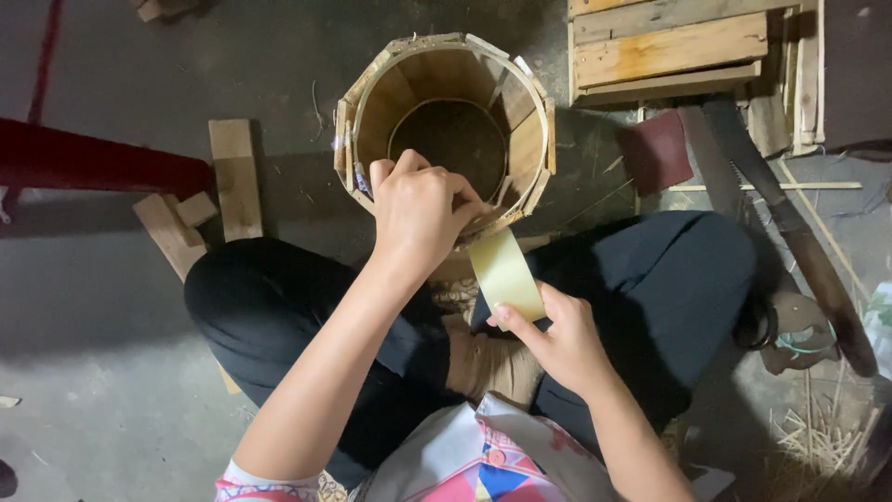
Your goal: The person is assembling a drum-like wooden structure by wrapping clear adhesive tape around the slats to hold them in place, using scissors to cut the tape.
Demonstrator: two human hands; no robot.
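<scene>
Nearest the camera, a patterned shirt hem (483,460) shows above crossed legs in dark trousers (650,288) on the concrete floor (93,372). The right hand (557,344) sits over the lap, its fingers (511,321) pinched shut on the near end of a pale yellow tape strip (506,271). The strip's long axis runs from that hand up and slightly left, pointing to the bucket (446,121) rim, where its far end goes under the left hand (418,209). The left hand's fingers are curled closed over the rim's near edge, pressing on the tape there. The bucket stands upright just beyond the knees, mouth open to the camera, built of wooden staves with a dark bottom; pale tape patches sit along its rim. To the left lie short wood offcuts (232,177) beside a red bar (93,163). To the right, a saw (790,232) lies pointing away and leftward, near a dark red square sheet (658,151). Farthest off is a stack of planks (669,46).
</scene>
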